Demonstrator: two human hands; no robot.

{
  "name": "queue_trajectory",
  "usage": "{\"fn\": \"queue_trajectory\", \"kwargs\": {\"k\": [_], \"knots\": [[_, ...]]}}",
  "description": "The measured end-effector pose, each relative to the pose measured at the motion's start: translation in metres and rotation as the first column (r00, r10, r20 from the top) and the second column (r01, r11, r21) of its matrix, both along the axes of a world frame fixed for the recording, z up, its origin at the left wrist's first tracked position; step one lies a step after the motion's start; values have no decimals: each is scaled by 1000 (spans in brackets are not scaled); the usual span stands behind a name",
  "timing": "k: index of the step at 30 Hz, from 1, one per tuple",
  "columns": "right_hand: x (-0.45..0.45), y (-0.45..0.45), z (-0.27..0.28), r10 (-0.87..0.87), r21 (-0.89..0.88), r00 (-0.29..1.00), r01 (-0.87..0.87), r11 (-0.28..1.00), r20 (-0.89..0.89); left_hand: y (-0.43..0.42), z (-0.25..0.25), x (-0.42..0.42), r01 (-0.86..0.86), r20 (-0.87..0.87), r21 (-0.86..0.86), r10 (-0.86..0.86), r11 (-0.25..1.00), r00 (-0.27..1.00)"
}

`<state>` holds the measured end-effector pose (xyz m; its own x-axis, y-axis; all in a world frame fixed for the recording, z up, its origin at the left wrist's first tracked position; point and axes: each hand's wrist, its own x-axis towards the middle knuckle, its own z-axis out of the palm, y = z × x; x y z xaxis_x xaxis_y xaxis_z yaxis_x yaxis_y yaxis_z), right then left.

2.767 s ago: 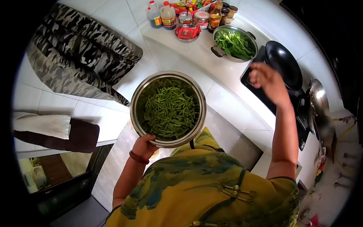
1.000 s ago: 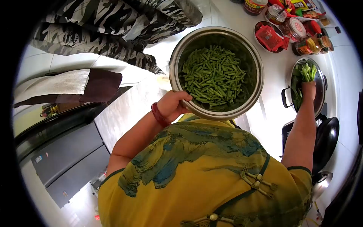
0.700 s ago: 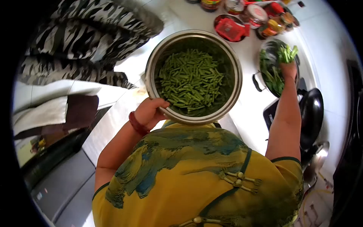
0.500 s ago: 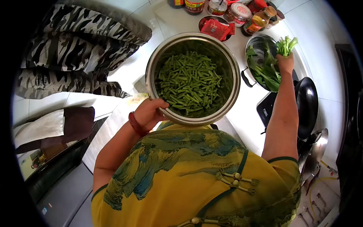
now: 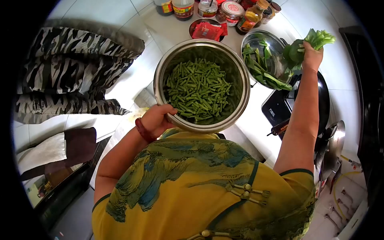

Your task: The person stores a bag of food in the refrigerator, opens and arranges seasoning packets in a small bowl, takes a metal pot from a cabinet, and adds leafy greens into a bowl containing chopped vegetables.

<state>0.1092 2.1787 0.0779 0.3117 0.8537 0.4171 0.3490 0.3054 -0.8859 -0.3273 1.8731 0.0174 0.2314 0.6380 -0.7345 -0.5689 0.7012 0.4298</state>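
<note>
My left hand (image 5: 159,120), with a red bangle at the wrist, grips the near left rim of a large steel pot (image 5: 161,57). Cut green beans (image 5: 199,89) lie inside that pot. At the upper right, my right hand (image 5: 313,57) is closed round a bunch of leafy greens (image 5: 320,39), held over the right edge of a smaller steel pot (image 5: 276,41). Some long green leaves (image 5: 258,73) remain in the smaller pot, a few hanging over its near rim. Its bottom shows in part.
A black wok (image 5: 325,100) sits on a black stove (image 5: 275,109) at the right. Sauce bottles (image 5: 250,17), jars and a small bowl of red packets (image 5: 207,31) stand at the counter's back. Camouflage cloth (image 5: 76,64) and towels (image 5: 80,146) are at the left.
My right hand has lifted the bunch of greens up and out of the smaller pot, over its right edge. My left hand keeps its grip on the large pot. The view has shifted.
</note>
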Motion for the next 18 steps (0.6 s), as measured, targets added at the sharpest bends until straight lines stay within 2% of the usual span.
{"fn": "queue_trajectory", "kwargs": {"k": [5,11,18], "knots": [[-15,-9,20,81,157,984,-56,986,-159,5,1,2,21,-4,20,-21,1000,1000],[-12,-10,30,92,209,963,-39,977,-253,7,-1,1,21,17,26,-21,999,1000],[-7,-10,38,109,290,959,-29,957,-262,10,-2,2,14,21,10,-14,1000,1000]]}}
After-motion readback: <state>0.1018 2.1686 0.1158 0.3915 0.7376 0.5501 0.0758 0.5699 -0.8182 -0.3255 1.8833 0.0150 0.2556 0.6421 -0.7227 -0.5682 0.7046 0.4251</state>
